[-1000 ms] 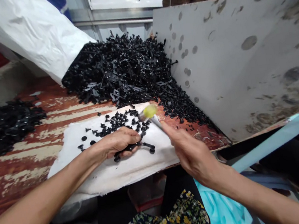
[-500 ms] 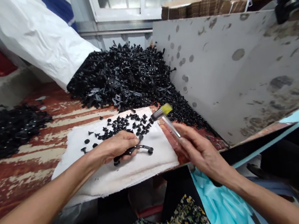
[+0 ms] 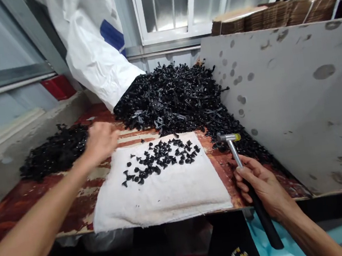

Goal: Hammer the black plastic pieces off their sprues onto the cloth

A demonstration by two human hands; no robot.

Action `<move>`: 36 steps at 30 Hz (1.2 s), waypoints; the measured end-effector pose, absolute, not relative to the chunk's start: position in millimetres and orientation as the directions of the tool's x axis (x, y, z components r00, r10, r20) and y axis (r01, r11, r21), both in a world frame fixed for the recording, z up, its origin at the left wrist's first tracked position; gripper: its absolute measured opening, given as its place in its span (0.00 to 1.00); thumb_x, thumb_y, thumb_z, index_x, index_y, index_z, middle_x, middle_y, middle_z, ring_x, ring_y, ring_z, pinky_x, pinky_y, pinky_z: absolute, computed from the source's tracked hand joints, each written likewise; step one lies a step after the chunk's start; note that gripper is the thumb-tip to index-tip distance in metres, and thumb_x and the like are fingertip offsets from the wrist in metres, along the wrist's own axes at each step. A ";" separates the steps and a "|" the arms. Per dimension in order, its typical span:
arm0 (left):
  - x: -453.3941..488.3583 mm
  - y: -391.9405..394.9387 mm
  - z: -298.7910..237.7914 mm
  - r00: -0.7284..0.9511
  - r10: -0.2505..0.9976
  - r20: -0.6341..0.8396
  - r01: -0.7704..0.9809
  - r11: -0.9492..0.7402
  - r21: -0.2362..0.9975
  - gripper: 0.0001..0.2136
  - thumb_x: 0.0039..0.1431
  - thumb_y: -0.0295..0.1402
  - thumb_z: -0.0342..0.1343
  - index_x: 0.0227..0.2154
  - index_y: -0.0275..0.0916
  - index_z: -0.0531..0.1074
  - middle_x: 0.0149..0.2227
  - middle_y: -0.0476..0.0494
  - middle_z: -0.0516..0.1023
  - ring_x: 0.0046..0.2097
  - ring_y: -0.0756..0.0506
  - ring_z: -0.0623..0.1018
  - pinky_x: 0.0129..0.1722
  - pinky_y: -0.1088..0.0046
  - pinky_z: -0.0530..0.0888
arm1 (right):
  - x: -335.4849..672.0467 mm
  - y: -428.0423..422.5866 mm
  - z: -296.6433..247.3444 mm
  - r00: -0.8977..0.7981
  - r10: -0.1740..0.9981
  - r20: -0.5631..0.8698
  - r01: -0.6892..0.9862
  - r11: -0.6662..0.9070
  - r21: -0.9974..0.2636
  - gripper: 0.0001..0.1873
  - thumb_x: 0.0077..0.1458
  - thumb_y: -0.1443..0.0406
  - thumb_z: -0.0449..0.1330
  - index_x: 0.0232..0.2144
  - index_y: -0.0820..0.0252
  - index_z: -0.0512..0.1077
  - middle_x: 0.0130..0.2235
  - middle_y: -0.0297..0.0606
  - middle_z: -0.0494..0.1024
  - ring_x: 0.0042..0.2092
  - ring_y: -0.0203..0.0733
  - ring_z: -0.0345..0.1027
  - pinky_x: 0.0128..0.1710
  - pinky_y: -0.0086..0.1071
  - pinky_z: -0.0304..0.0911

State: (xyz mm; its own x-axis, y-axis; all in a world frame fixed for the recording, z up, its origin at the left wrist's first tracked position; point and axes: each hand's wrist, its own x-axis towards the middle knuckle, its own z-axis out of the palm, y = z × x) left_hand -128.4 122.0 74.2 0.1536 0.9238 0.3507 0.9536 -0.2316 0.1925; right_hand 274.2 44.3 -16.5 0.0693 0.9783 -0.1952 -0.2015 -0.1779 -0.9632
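On the rust-red counter [image 3: 25, 198], a big heap of black plastic pieces [image 3: 170, 96] stands unsorted, with a smaller pile [image 3: 54, 153] to the left. A white towel [image 3: 161, 200] carries loose black fasteners [image 3: 159, 159]. The right hand [image 3: 260, 185] clenches its fingers round a yellow-tipped mallet [image 3: 233, 149]; the left hand [image 3: 100, 142] hovers near the smaller pile, fingers released, apparently empty.

A white sack [image 3: 90, 42] with a blue patch slumps beneath a window [image 3: 170, 6]. Flattened cardboard [image 3: 276, 15] sits stacked behind a scuffed grey metal panel [image 3: 290, 104], and the table [image 3: 26, 203] shows worn, peeling red paint.
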 end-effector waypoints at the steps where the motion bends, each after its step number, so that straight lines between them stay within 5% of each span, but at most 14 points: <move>1: -110.3 119.7 60.7 0.155 0.923 0.352 0.957 -0.229 0.180 0.21 0.65 0.44 0.40 0.38 0.33 0.73 0.41 0.34 0.74 0.50 0.34 0.69 0.47 0.52 0.66 | 273.8 43.7 -16.7 0.076 0.979 -0.187 -0.192 -0.170 -0.967 0.34 0.40 0.52 0.72 0.47 0.56 0.66 0.21 0.22 0.66 0.18 0.29 0.53 0.10 0.22 0.53; 7: -15.6 91.4 11.3 0.321 0.932 0.167 0.939 -0.336 0.075 0.20 0.69 0.40 0.38 0.55 0.39 0.68 0.60 0.32 0.68 0.56 0.34 0.69 0.51 0.49 0.69 | 273.1 43.1 -18.4 0.085 0.982 -0.170 -0.191 -0.151 -0.970 0.34 0.41 0.52 0.71 0.47 0.56 0.64 0.22 0.21 0.66 0.18 0.29 0.53 0.10 0.22 0.53; 27: 7.3 -11.8 -18.4 0.576 0.720 0.387 0.788 -0.614 -0.030 0.14 0.66 0.29 0.47 0.52 0.36 0.69 0.56 0.34 0.75 0.57 0.34 0.72 0.60 0.43 0.60 | 272.4 39.1 -21.5 0.116 0.990 -0.083 -0.172 -0.062 -0.983 0.27 0.45 0.55 0.69 0.45 0.56 0.65 0.22 0.21 0.67 0.18 0.29 0.54 0.11 0.21 0.54; 36: -27.0 -14.5 -10.6 0.494 0.689 0.531 0.768 -0.632 0.105 0.13 0.64 0.21 0.49 0.49 0.38 0.68 0.42 0.39 0.79 0.45 0.42 0.77 0.50 0.59 0.71 | 274.5 38.2 -22.7 0.141 0.988 -0.067 -0.176 -0.042 -0.983 0.28 0.45 0.56 0.69 0.46 0.55 0.65 0.23 0.22 0.67 0.18 0.29 0.56 0.11 0.22 0.55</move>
